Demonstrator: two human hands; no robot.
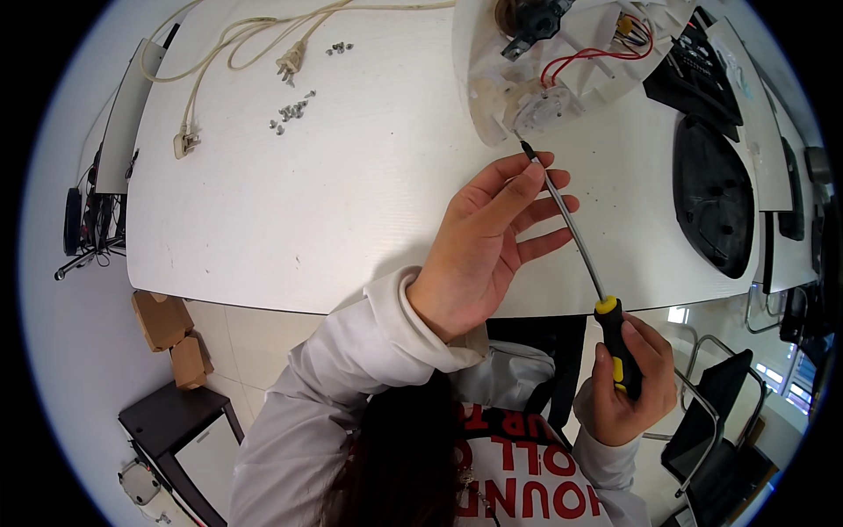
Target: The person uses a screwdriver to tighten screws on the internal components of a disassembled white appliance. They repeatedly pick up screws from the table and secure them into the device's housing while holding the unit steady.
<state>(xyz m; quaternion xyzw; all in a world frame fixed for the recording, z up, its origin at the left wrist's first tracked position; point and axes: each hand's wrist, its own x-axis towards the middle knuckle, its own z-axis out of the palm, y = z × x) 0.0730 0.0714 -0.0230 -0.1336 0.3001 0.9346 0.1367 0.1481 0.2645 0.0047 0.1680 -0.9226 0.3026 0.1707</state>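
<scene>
A long screwdriver (575,230) with a black and yellow handle slants across the table's front edge. My right hand (634,378) is wrapped round its handle, below the edge. Close to the tip, my left hand (492,233) pinches the shaft between thumb and forefinger, its other fingers loosely spread. The dark tip points at the lower edge of a white plastic housing (487,97); a small light piece shows at the tip, too small to name. Inside the housing are red wires (584,54), a round translucent part (540,110) and a dark motor-like part (537,22).
Small screws (292,111) lie in loose groups on the white table (351,193). A beige power cord (237,35) with plugs curls at the far left. On the right are a black curved cover (713,198) and a black tool case (698,79). A chair (711,413) stands lower right.
</scene>
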